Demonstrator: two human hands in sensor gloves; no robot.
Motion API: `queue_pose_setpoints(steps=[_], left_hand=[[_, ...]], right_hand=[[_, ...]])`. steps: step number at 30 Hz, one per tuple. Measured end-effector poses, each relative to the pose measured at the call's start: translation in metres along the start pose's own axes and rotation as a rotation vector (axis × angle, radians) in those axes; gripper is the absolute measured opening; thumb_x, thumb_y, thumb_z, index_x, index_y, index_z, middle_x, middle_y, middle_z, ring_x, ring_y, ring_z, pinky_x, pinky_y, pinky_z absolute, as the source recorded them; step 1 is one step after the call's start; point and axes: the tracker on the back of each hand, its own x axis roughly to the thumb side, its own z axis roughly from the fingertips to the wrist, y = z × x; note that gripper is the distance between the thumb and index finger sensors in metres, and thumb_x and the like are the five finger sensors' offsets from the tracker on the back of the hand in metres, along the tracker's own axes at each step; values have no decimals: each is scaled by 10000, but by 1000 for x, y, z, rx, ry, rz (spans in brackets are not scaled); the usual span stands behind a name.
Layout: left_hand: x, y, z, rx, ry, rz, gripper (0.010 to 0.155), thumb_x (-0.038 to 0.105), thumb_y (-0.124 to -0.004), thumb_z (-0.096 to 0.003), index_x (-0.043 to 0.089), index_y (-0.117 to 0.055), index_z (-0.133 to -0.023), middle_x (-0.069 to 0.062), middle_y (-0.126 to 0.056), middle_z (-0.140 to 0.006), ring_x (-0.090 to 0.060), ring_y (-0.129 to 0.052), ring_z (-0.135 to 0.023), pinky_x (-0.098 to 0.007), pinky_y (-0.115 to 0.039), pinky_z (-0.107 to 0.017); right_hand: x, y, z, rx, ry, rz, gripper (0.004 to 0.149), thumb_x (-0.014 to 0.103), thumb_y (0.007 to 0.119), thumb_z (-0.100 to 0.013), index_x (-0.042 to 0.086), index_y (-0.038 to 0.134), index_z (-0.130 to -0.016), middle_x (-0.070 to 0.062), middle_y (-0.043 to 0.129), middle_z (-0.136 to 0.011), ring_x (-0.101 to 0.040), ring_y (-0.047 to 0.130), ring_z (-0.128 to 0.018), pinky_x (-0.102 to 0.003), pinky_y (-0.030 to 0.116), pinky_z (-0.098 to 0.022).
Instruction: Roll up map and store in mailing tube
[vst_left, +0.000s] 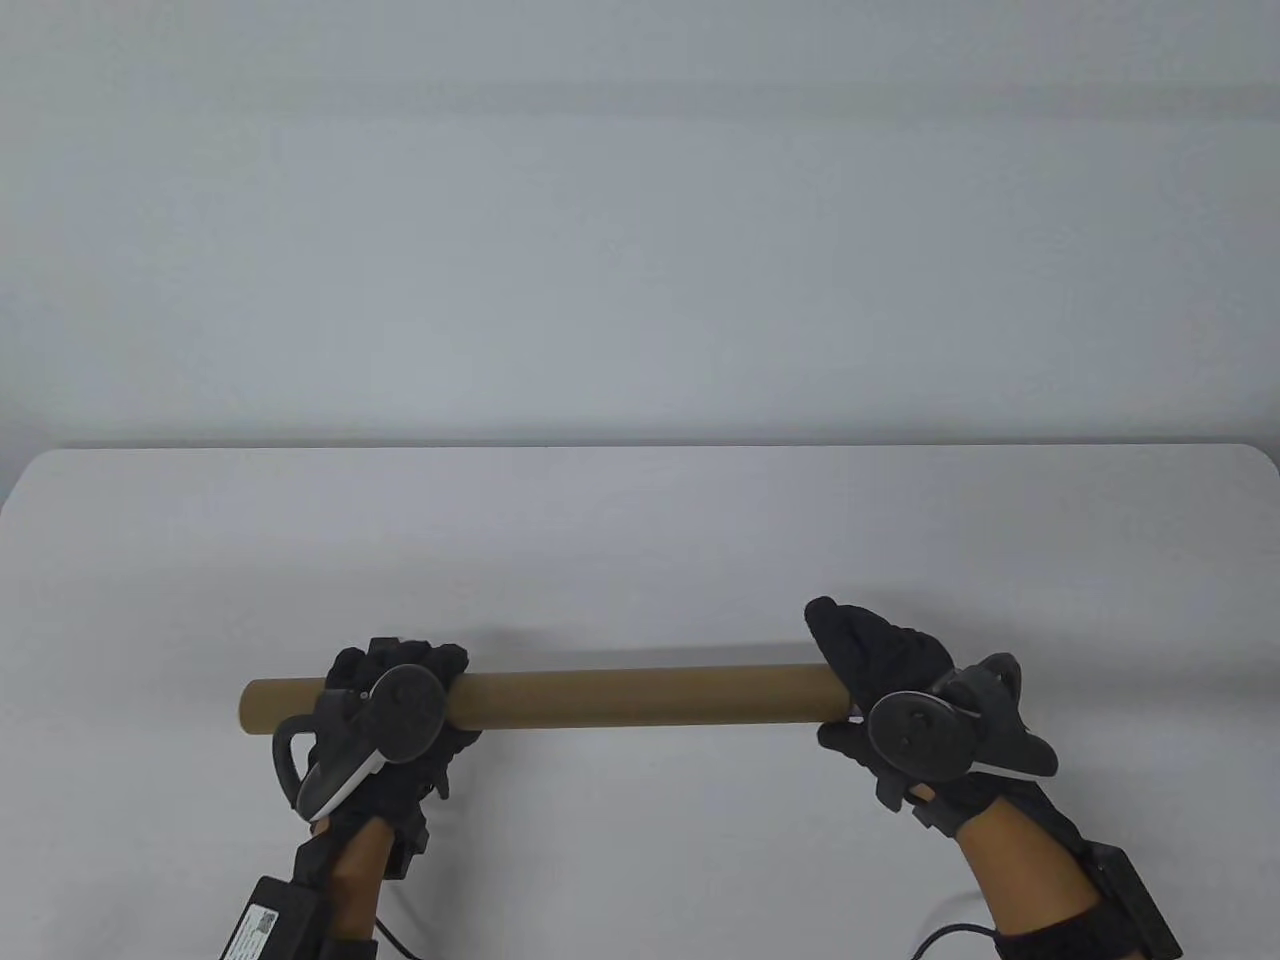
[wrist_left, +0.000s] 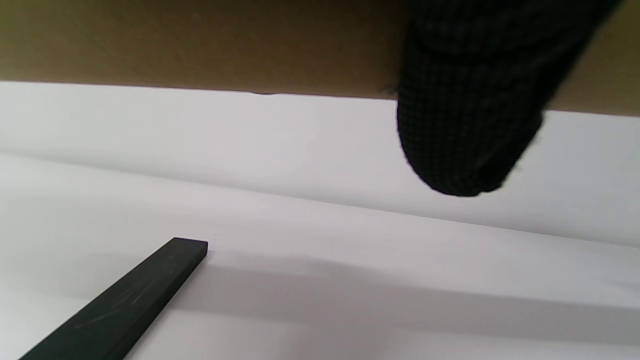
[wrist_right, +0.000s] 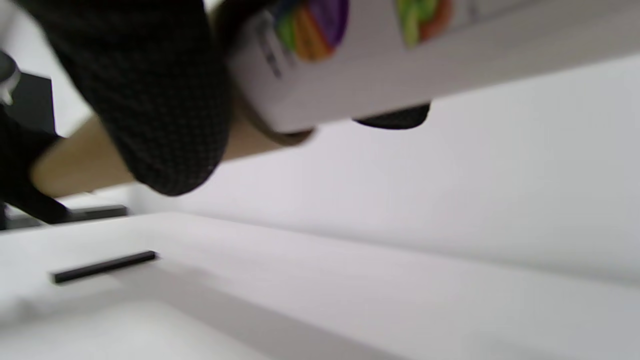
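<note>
A brown cardboard mailing tube (vst_left: 640, 697) is held level, left to right, a little above the white table (vst_left: 640, 540). My left hand (vst_left: 395, 710) grips the tube near its left end; the tube (wrist_left: 200, 45) fills the top of the left wrist view with one gloved finger (wrist_left: 470, 110) over it. My right hand (vst_left: 880, 680) is at the tube's right end. In the right wrist view it holds a rolled white map (wrist_right: 380, 65) with coloured print, whose end sits in the tube's mouth (wrist_right: 90, 160). The map is hidden in the table view.
A thin black flat bar (wrist_left: 125, 300) lies on the table below the tube; it also shows in the right wrist view (wrist_right: 102, 266). A pale wall stands behind the table's far edge (vst_left: 640, 445).
</note>
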Motion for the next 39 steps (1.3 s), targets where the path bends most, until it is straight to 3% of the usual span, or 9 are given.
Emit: queue_pose_setpoints(steps=[2, 4, 10, 13, 18, 22, 26, 39], left_hand=[[0, 0, -1, -13, 15, -14, 717, 562, -1053, -268, 482, -696, -885, 103, -765, -955, -173, -809, -917, -502, -482, -816], [-3, -2, -1, -4, 30, -7, 718, 556, -1057, -268, 477, -701, -887, 99, -766, -955, -181, -811, -915, -506, -482, -815], [-17, -8, -3, -28, 59, 13, 717, 551, -1056, -272, 477, -698, -889, 104, -758, -960, -182, -804, -922, -507, -467, -820], [-21, -9, -4, -30, 66, 19, 717, 551, -1055, -273, 479, -697, -890, 107, -754, -963, -182, -799, -926, -509, -459, -823], [-23, -8, -4, -16, 69, 27, 717, 550, -1056, -273, 478, -699, -891, 106, -754, -963, -183, -797, -928, -509, -454, -824], [-21, -8, -4, -11, 64, 17, 717, 559, -1051, -274, 479, -696, -892, 107, -755, -962, -179, -802, -926, -509, -461, -823], [-22, -9, -2, -14, 64, 22, 721, 567, -1047, -273, 476, -693, -895, 104, -757, -962, -180, -804, -925, -510, -467, -821], [4, -8, 1, -3, 13, -18, 726, 613, -1024, -264, 462, -706, -900, 101, -816, -936, -208, -852, -919, -527, -537, -800]], right_hand=[[0, -2, 1, -26, 7, -42, 1012, 475, 973, -414, 31, 424, -1139, -222, 527, -1093, -444, 760, -861, -636, 574, -671], [-8, -8, 7, -181, 30, -121, 926, 488, 930, -446, 52, 490, -1135, -210, 549, -1098, -494, 686, -930, -668, 525, -679], [-72, -13, 36, -425, 263, -427, 860, 525, 844, -512, 42, 507, -1138, -239, 499, -1123, -591, 523, -989, -722, 395, -669], [-100, 8, 46, -421, 332, -601, 878, 562, 801, -537, 6, 478, -1136, -283, 484, -1113, -621, 515, -969, -731, 401, -636], [-110, 45, 48, -434, 304, -967, 951, 601, 759, -553, -68, 397, -1123, -356, 445, -1090, -670, 500, -934, -748, 422, -591], [-102, 56, 41, -389, 240, -1097, 989, 629, 720, -566, -92, 324, -1116, -376, 413, -1083, -681, 496, -926, -747, 441, -580], [-98, 62, 39, -419, 219, -1231, 1013, 641, 693, -580, -100, 248, -1108, -386, 349, -1082, -695, 467, -918, -746, 444, -573], [-69, 69, 30, -382, 151, -1183, 1018, 637, 689, -590, -86, 189, -1103, -382, 282, -1082, -703, 426, -919, -741, 441, -576]])
